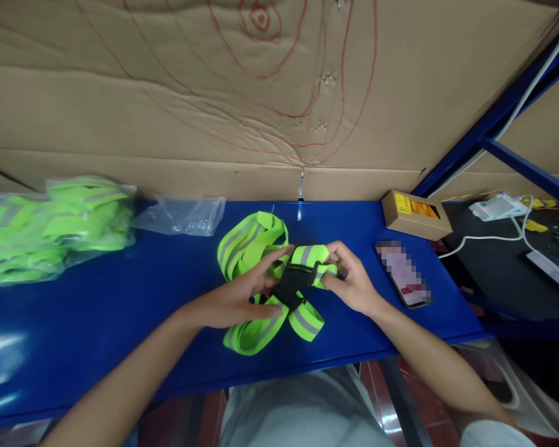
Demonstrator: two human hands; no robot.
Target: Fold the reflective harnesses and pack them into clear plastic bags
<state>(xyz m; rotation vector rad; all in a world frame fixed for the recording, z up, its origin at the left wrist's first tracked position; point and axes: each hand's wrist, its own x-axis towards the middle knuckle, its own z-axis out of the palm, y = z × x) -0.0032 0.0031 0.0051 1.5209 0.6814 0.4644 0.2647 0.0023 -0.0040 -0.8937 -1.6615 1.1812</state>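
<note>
Between my hands is a neon-yellow reflective strap (pixel 308 321) with a grey stripe, threaded through a black plastic buckle piece (pixel 292 284). My left hand (pixel 242 292) is closed around the buckle's left side, its thumb on the strap loop below. On the right, my right hand (pixel 348 279) pinches the strap where it folds over the buckle's upper right edge. More of the same strap lies looped on the table (pixel 177 335) just behind my left hand. The fingertips under the buckle are partly hidden.
Clear plastic bags of neon straps (pixel 88 214) lie at the left, beside a flat clear bag (pixel 181 215). At the right are a phone (pixel 402 273) and a small cardboard box (pixel 416 214). A cardboard wall (pixel 190 124) closes off the back; a white cable (pixel 488 238) runs right.
</note>
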